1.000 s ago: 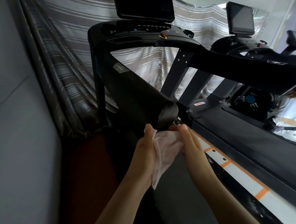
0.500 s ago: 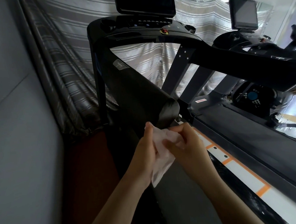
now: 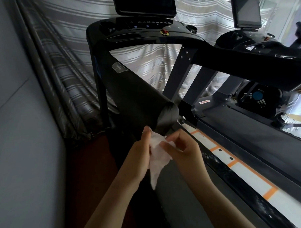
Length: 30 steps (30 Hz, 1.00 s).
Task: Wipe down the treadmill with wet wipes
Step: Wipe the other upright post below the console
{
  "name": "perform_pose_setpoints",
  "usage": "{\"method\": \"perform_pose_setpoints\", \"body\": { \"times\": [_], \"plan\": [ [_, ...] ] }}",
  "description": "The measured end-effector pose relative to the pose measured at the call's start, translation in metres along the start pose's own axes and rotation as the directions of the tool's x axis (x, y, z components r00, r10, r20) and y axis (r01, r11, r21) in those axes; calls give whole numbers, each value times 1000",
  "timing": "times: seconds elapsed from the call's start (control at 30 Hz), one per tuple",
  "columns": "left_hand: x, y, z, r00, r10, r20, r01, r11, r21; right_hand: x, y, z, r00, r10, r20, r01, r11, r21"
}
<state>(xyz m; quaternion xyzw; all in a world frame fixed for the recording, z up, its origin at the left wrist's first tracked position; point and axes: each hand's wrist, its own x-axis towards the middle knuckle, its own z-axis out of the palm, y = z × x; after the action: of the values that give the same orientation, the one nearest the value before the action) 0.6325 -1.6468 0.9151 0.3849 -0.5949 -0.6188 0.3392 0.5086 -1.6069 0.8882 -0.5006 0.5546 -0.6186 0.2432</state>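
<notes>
White wet wipe (image 3: 158,158) just below handrail (image 3: 137,97) end, long axis approx. vertical, tail pointing down. L hand (image 3: 139,154) grips its side, R hand (image 3: 184,151) pinches its top. Treadmill belt (image 3: 249,136) right of handrail – striped curtain (image 3: 68,74) behind, grey wall (image 3: 19,135) left.

Just the one head cam here

Looks forward and down, close over both hands, treadmill (image 3: 145,90) handrail right in front.

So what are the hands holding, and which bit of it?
A white wet wipe, held by both hands. The left hand holds its upper left side, and the right hand pinches its upper right part. Its lower tip hangs free.
</notes>
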Motion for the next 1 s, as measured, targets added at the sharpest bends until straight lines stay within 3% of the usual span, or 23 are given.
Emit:
{"method": "perform_pose_setpoints", "body": {
  "times": [0.2,0.37,0.47,0.63,0.8,1.0],
  "plan": [
    [-6,-2,-18,970,240,-39,-239,971,26,1,6,3,1000,16,-22,-16,1000,6],
    [0,-12,-26,967,253,15,-253,967,15,2,4,5,995,93,35,-96,991,93],
    [0,-18,-29,969,247,-28,-246,969,27,2,7,7,991,122,61,-127,988,89],
    [5,-20,-35,982,169,-81,-171,985,-30,8,11,14,979,200,-48,-195,977,91],
    [5,-13,-39,979,184,-85,-189,981,-50,10,8,8,974,199,-109,-187,976,113],
    [5,4,-39,953,293,-80,-293,956,3,11,-15,-6,988,85,-132,-62,984,166]
  ]
}}
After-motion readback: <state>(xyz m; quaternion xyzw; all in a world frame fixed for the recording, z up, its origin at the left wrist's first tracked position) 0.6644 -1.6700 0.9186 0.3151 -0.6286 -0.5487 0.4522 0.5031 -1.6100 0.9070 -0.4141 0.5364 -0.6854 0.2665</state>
